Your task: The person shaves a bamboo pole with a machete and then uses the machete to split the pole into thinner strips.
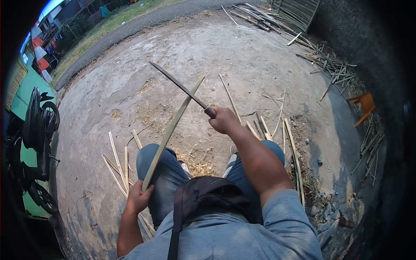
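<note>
My left hand (139, 197) is closed round the lower end of a long bamboo strip (167, 138), which slants up and away past my left knee. In my right hand (224, 120) is the dark handle of a machete (173, 80). Its long blade points up and to the left and crosses over the strip near the strip's far end. Pale shavings (201, 167) lie on the ground between my feet.
Split bamboo strips lie by my left leg (115, 167) and right leg (294, 160). Bamboo piles (331, 65) line the wall at right, near an orange chair (363, 106). A motorcycle (37, 143) stands at left. Rubble (329, 212) lies at lower right.
</note>
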### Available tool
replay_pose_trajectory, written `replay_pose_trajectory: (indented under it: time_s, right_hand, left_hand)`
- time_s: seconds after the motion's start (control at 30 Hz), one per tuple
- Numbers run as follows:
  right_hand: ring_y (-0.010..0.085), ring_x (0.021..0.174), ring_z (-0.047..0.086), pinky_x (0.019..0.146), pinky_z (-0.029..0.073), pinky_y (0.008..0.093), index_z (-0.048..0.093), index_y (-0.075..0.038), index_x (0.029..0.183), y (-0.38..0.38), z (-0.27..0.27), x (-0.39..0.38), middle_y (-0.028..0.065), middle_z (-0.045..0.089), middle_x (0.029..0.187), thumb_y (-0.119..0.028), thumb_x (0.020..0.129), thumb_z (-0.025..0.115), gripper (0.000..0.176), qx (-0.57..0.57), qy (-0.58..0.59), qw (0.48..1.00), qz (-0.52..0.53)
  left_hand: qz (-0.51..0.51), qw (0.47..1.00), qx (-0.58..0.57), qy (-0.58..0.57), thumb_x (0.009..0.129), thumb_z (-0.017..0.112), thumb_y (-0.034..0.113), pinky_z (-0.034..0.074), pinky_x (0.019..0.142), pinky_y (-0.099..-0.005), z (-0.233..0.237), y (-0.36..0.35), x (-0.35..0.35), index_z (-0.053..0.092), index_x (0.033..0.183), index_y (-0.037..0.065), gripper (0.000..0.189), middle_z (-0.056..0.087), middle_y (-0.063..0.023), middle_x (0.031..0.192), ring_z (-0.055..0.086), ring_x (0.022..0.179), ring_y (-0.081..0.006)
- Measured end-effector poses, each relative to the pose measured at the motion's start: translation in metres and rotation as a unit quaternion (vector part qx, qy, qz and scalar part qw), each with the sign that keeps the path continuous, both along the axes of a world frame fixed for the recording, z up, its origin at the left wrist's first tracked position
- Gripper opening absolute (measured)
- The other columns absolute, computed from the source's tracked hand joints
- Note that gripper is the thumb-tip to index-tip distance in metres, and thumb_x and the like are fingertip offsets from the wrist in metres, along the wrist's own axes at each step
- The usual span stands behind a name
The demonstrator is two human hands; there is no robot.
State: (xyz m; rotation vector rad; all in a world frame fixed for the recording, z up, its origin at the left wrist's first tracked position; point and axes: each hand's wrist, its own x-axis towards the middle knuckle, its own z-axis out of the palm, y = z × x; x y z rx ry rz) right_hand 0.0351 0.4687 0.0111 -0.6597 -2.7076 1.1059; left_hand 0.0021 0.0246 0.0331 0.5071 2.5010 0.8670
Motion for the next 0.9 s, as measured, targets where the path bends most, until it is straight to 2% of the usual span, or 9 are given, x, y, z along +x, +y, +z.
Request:
replay_pose_trajectory:
  time_s: [0.07, 0.1, 0.2, 0.33, 0.4, 0.53, 0.63, 0.77, 0.9]
  right_hand:
    - [0.0354, 0.097, 0.074, 0.084, 0.058, 0.0493, 0.075, -0.013, 0.102, -0.003, 0.005, 0.008, 0.0169, 0.077, 0.099, -0.021, 0.090, 0.064, 0.018, -0.018, -0.020, 1.000, -0.007]
    - [0.0369, 0.098, 0.073, 0.084, 0.058, 0.0496, 0.074, -0.012, 0.103, -0.009, 0.005, 0.009, 0.0172, 0.076, 0.101, -0.021, 0.090, 0.064, 0.019, 0.032, -0.007, 0.999, 0.009]
    - [0.0388, 0.097, 0.073, 0.084, 0.058, 0.0504, 0.074, -0.012, 0.102, -0.032, 0.013, 0.015, 0.0166, 0.076, 0.100, -0.022, 0.089, 0.066, 0.019, 0.084, -0.052, 0.989, 0.109]
    - [0.0354, 0.095, 0.074, 0.083, 0.059, 0.0483, 0.075, -0.016, 0.096, -0.050, 0.022, 0.009, 0.0140, 0.076, 0.095, -0.025, 0.085, 0.071, 0.014, 0.193, -0.046, 0.958, 0.208]
    - [0.0350, 0.094, 0.074, 0.082, 0.059, 0.0477, 0.075, -0.017, 0.094, -0.039, 0.009, 0.000, 0.0123, 0.077, 0.094, -0.025, 0.085, 0.070, 0.014, 0.200, -0.033, 0.962, 0.185]
    - [0.0348, 0.099, 0.073, 0.085, 0.058, 0.0506, 0.076, -0.016, 0.102, -0.008, -0.002, -0.005, 0.0151, 0.076, 0.099, -0.022, 0.086, 0.067, 0.020, 0.073, -0.023, 0.997, 0.030]
    - [0.0362, 0.098, 0.073, 0.085, 0.058, 0.0512, 0.076, -0.015, 0.104, -0.001, -0.009, 0.001, 0.0154, 0.076, 0.099, -0.021, 0.087, 0.066, 0.020, 0.013, 0.000, 1.000, -0.004]
    - [0.0382, 0.095, 0.073, 0.084, 0.058, 0.0507, 0.076, -0.015, 0.102, -0.021, -0.008, 0.012, 0.0161, 0.076, 0.099, -0.021, 0.087, 0.067, 0.018, 0.096, 0.020, 0.992, 0.079]
    - [0.0348, 0.092, 0.075, 0.079, 0.059, 0.0490, 0.075, -0.015, 0.096, -0.062, 0.008, 0.011, 0.0151, 0.076, 0.092, -0.021, 0.087, 0.068, 0.013, 0.171, -0.013, 0.965, 0.200]
  left_hand:
    - [-0.012, 0.999, 0.026, -0.017, 0.098, 0.074, 0.026, 0.051, 0.069, -0.0332, 0.000, 0.001, -0.003, 0.067, 0.106, -0.004, 0.032, 0.067, -0.0083, 0.081, 0.059, 0.074, -0.0143]
    - [-0.013, 0.999, 0.039, -0.024, 0.098, 0.074, 0.027, 0.050, 0.069, -0.0331, -0.004, 0.000, -0.005, 0.067, 0.107, -0.004, 0.033, 0.067, -0.0081, 0.081, 0.059, 0.075, -0.0141]
    - [-0.017, 0.997, 0.069, -0.044, 0.098, 0.074, 0.026, 0.050, 0.069, -0.0327, -0.019, -0.007, -0.010, 0.066, 0.109, -0.005, 0.034, 0.067, -0.0076, 0.082, 0.058, 0.076, -0.0137]
    - [-0.020, 0.997, 0.051, -0.049, 0.098, 0.072, 0.023, 0.048, 0.069, -0.0316, -0.024, -0.015, -0.016, 0.066, 0.112, -0.005, 0.032, 0.065, -0.0052, 0.082, 0.057, 0.075, -0.0128]
    - [-0.016, 0.996, 0.052, -0.069, 0.097, 0.072, 0.022, 0.047, 0.069, -0.0306, -0.022, -0.019, -0.016, 0.066, 0.113, -0.004, 0.031, 0.063, -0.0029, 0.082, 0.055, 0.075, -0.0117]
    - [-0.013, 0.992, 0.075, -0.104, 0.098, 0.071, 0.021, 0.045, 0.068, -0.0281, -0.015, -0.012, -0.017, 0.066, 0.115, -0.002, 0.029, 0.061, 0.0011, 0.083, 0.053, 0.076, -0.0093]
    - [-0.027, 0.990, 0.070, -0.120, 0.099, 0.070, 0.021, 0.044, 0.070, -0.0264, -0.020, -0.019, -0.023, 0.066, 0.117, -0.001, 0.029, 0.061, 0.0021, 0.086, 0.052, 0.078, -0.0084]
    - [-0.017, 0.973, 0.134, -0.185, 0.100, 0.068, 0.019, 0.044, 0.073, -0.0256, -0.027, -0.018, -0.029, 0.064, 0.119, -0.002, 0.029, 0.061, 0.0022, 0.091, 0.052, 0.082, -0.0082]
    - [-0.021, 0.976, 0.115, -0.186, 0.098, 0.068, 0.019, 0.044, 0.075, -0.0262, -0.031, -0.022, -0.033, 0.063, 0.120, -0.002, 0.031, 0.061, 0.0014, 0.093, 0.052, 0.084, -0.0088]
